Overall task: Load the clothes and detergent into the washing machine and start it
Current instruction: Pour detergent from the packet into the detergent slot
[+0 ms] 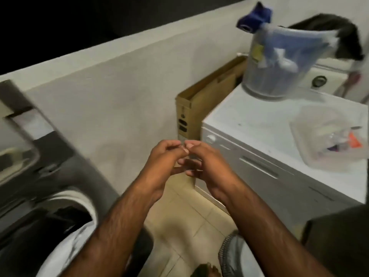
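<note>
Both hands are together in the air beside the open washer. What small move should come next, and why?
Probably reach the right hand to the clear tub on the white appliance, perhaps for detergent: clothes already lie in the open drum, and neither it nor the left hand visibly holds anything, though blur hides the fingertips.

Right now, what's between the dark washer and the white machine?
Head view: cardboard box at the back, tile floor below, left hand and right hand held above it.
</note>
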Motion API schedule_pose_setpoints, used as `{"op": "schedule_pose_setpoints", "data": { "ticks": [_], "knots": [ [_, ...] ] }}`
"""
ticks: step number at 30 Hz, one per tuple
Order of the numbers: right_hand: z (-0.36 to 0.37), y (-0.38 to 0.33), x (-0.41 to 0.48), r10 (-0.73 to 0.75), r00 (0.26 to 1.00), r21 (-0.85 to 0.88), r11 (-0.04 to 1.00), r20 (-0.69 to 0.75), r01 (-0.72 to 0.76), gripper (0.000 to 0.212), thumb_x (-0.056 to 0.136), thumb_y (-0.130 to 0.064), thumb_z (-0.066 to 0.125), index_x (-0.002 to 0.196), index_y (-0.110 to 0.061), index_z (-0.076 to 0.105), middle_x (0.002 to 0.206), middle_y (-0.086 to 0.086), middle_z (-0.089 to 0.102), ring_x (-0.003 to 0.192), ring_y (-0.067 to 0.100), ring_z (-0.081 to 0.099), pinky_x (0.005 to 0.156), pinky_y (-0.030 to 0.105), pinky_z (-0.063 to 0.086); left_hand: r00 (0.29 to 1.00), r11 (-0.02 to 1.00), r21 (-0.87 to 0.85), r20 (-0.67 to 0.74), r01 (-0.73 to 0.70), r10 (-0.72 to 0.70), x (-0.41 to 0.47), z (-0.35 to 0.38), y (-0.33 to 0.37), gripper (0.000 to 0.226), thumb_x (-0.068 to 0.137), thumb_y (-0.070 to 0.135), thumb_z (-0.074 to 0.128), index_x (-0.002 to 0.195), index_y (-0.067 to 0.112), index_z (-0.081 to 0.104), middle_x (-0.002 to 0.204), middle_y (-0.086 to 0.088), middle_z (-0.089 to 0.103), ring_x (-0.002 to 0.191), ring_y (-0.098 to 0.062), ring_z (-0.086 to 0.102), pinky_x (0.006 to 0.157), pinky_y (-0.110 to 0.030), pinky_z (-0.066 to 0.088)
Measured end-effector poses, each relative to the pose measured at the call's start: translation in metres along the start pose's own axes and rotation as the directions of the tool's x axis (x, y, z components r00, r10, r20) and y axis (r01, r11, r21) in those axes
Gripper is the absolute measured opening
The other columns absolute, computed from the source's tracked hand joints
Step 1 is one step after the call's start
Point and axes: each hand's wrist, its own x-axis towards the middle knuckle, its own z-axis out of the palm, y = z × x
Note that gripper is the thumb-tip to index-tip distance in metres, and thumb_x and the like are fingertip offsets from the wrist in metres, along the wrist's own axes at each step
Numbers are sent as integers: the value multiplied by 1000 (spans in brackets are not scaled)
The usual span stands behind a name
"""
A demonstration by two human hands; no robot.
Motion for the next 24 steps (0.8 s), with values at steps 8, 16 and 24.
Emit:
{"op": "schedule_pose_setpoints", "data": {
  "ticks": [8, 16, 24],
  "knots": [
    [-192, -31, -18, -4, 938, 90, 995, -345, 37, 24, 101, -31, 57, 120, -26, 70, 108, -5, 78, 105, 21, 75, 78, 33, 55, 964, 993, 121, 267, -11, -21, 39, 207, 16, 35, 84, 26, 69, 118, 21, 63, 119, -6, 68, 110, -21, 67, 92, -47, 59],
    [-324, -56, -44, -70, 821, 21, 995, -567, 99, 25, 99, -23, 57, 120, -25, 69, 104, -4, 78, 101, 21, 75, 75, 32, 52, 875, 978, 196, 483, -68, -36, 55, 358, 23, 37, 86, 19, 66, 122, 16, 60, 120, -6, 67, 109, -18, 67, 92, -43, 59],
    [-421, -62, -3, -138, 698, -168, 986, -703, 26, 29, 98, -9, 58, 124, -19, 67, 118, 3, 71, 106, 24, 70, 75, 28, 54, 864, 957, 282, 495, -64, -88, 90, 445, 25, 16, 90, 3, 58, 81, 16, 54, 114, -21, 65, 107, -36, 67, 94, -48, 58]
  ]
}}
